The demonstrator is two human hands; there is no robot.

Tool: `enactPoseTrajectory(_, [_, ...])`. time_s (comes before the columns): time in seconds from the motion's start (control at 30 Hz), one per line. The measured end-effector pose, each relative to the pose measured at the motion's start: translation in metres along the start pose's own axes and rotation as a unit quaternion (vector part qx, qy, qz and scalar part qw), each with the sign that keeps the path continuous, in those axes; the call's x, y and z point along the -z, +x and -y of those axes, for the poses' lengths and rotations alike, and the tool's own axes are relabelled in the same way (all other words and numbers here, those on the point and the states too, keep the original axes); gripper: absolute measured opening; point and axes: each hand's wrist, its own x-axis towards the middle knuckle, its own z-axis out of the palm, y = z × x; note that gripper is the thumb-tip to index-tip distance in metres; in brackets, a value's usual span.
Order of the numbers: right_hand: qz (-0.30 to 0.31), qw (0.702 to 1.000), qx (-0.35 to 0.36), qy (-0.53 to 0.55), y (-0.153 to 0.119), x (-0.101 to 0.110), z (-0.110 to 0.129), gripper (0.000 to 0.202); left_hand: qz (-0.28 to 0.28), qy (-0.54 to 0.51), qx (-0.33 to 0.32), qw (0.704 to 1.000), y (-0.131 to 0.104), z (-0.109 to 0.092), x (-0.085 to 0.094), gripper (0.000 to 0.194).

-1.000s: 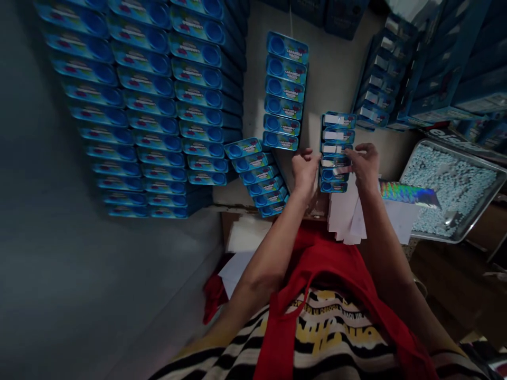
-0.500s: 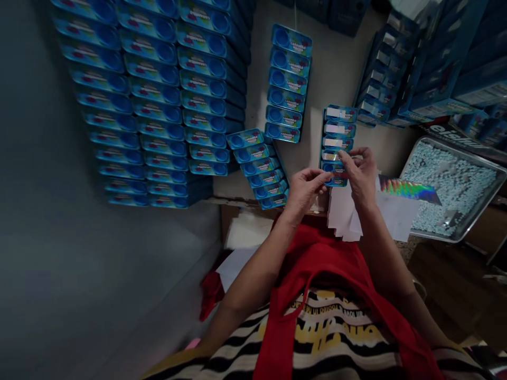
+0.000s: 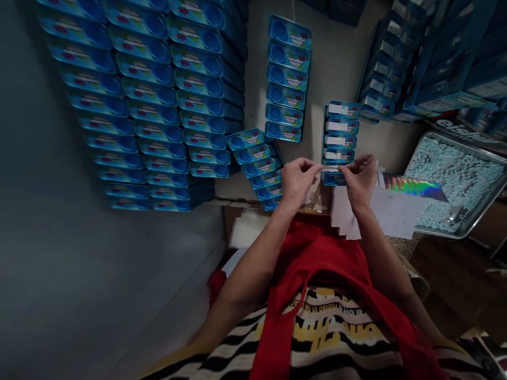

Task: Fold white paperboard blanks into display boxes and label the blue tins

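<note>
Closest in: striped shirt [image 3: 340,343] and red apron [image 3: 320,248], both on the near side of the labelled stack [image 3: 341,134]. White sheets [image 3: 358,211] lay right by that stack's near end, with a rainbow foil piece [image 3: 415,186] off to its right. Left hand [image 3: 298,182] was just left of the stack's near end, right hand [image 3: 359,179] at its right edge. Grip on both: thumb against fingers, each pinching one end of a small pale strip [image 3: 330,168]. Strip was stretched across in front of the stack's fifth box; couldn't tell if it touched. Stack was six blue boxes, far four with white labels. Metal tray [image 3: 483,208] of pale blue pellets [image 3: 455,174] sat well right of it. Tilted stack [image 3: 257,166] was to its left, box wall [image 3: 144,111] well left. Straight stack [image 3: 288,79] stood beyond-left on the worktop [image 3: 327,63], more labelled boxes [image 3: 386,63] beyond-right.
</note>
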Motion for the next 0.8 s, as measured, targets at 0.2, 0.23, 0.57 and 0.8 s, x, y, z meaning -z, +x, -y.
enactPoseTrajectory(0.2, [-0.004, 0.999, 0.009, -0.032, -0.001, -0.002, 0.002, 0.039, 0.014, -0.027, 0.003, 1.000, 0.011, 0.012, -0.003, 0.020])
enactPoseTrajectory(0.23, [-0.013, 0.999, 0.010, -0.045, -0.001, -0.001, 0.001, 0.041, 0.023, -0.043, 0.009, 0.999, 0.013, 0.016, -0.004, 0.021])
enactPoseTrajectory(0.57, [0.048, 0.994, -0.098, -0.022, 0.010, -0.005, -0.017, 0.047, -0.004, -0.252, 0.215, 0.943, 0.030, 0.053, -0.041, 0.030])
enactPoseTrajectory(0.8, [0.110, 0.983, 0.013, -0.144, -0.012, 0.073, 0.009, 0.039, -0.166, 0.094, -0.236, 0.953, -0.047, 0.015, -0.036, 0.007])
